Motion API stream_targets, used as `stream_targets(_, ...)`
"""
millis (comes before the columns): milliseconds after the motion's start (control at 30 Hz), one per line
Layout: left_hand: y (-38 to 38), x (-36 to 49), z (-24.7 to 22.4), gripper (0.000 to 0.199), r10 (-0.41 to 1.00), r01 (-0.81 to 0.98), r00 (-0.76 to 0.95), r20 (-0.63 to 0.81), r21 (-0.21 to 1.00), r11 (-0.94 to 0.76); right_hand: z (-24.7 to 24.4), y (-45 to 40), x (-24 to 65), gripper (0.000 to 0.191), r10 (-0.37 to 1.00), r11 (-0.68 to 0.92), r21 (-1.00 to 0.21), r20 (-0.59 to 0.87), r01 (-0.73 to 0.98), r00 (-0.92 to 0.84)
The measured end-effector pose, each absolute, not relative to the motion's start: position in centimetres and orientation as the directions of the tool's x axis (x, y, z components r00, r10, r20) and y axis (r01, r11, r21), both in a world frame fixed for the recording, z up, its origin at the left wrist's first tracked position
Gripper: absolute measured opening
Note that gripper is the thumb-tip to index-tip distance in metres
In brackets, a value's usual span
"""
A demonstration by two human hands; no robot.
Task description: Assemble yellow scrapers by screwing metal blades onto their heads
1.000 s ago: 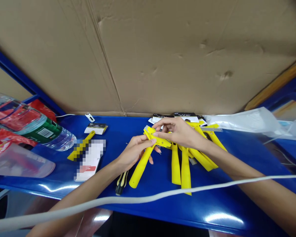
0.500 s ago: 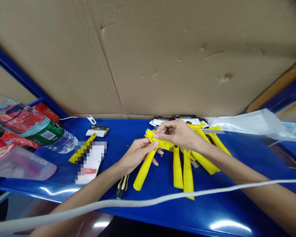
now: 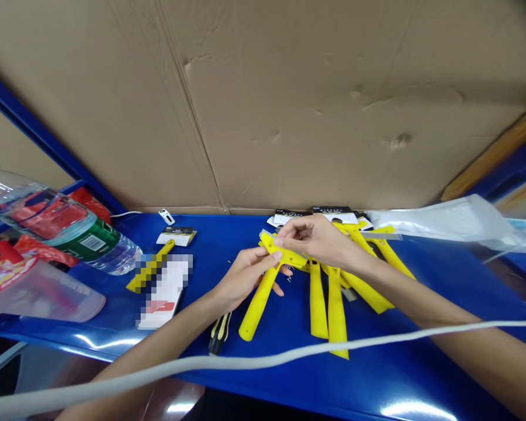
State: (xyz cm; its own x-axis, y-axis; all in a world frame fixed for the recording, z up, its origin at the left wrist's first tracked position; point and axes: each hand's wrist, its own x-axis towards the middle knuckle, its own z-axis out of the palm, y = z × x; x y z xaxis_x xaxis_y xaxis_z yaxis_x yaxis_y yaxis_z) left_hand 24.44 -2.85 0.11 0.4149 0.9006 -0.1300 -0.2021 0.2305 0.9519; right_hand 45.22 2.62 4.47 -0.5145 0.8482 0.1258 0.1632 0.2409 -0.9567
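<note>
My left hand is closed on a yellow scraper, thumb on top of its wide head, with the handle slanting down toward me. At the upper edge of that head my right hand is also closed, its thumb and curled fingers against the scraper. Whether a small part is pinched in them is hidden. Under and beside the hands lie small screws. More yellow scrapers lie close by on the right, their handles fanned out. A screwdriver with a black and cream handle rests below my left wrist.
A white cable crosses in front of my forearms. On the blue shelf at left are a phone, a packaged yellow scraper, a water bottle and a plastic cup. Plastic bags lie at the right; cardboard stands behind.
The view has shifted slightly, so everything sits a little lower and to the right. Both hands keep nearly the same hold on the scraper.
</note>
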Motion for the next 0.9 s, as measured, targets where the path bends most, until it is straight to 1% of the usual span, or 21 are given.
stream_targets(133,-3.1,24.7,1.2,0.042,0.912,-0.215,0.392,-0.116,0.953,0.214,5.0,2.7,45.6,0.029,0.842,0.305,-0.935,0.177,0.179,-0.510)
stream_targets(267,-3.3,24.7,1.6,0.043,0.923,-0.243,0.376,-0.079,0.953,0.180,5.7,2.5,45.9,0.029,0.865,0.330,-0.924,0.214,0.192,-0.454)
stream_targets(367,-3.3,24.6,1.7,0.043,0.924,-0.238,0.373,-0.077,0.955,0.176,6.0,2.4,46.0,0.028,0.865,0.336,-0.928,0.236,0.163,-0.443)
stream_targets(500,-3.4,24.8,2.0,0.045,0.925,-0.228,0.372,-0.074,0.959,0.168,5.8,2.5,46.0,0.025,0.851,0.335,-0.934,0.243,0.125,-0.465)
stream_targets(900,-3.4,24.3,1.0,0.042,0.901,-0.190,0.428,-0.071,0.968,0.167,6.3,2.1,45.8,0.030,0.860,0.320,-0.936,0.223,0.145,-0.458)
